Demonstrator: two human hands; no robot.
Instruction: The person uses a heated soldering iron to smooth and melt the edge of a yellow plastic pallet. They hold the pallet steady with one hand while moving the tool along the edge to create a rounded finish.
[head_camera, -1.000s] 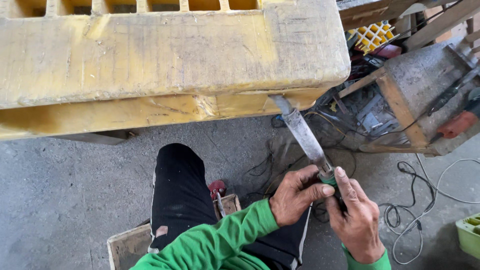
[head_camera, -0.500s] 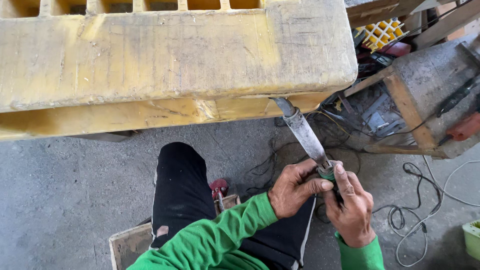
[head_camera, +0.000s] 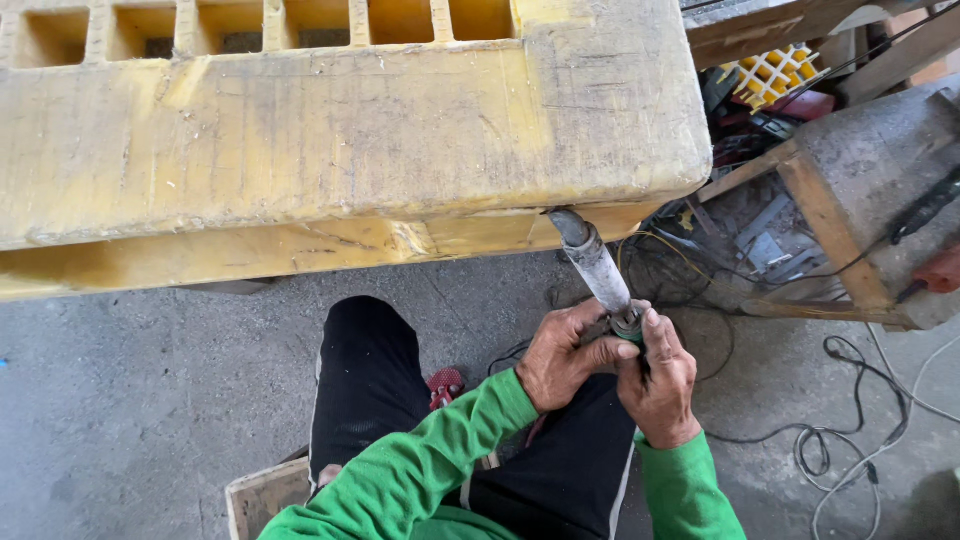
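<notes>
Counting what is showing around the yellow block

Two hands, left hand (head_camera: 565, 355) and right hand (head_camera: 660, 375), are gripping one grey scraper tool (head_camera: 595, 268); one big yellow block (head_camera: 330, 150) is sitting above, showing five square openings (head_camera: 395, 18), and one yellow grid piece (head_camera: 770, 72) is lying at the right.

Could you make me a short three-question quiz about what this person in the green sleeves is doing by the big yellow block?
1. True or false: both hands grip the tool.
2. Where does the tool's tip rest? A) on the floor B) under the yellow block's lower edge C) in the cables
3. What colour are the sleeves?

Key:
1. True: left hand and right hand hold the grey tool.
2. B: at the yellow block.
3. Green sleeves.
</notes>
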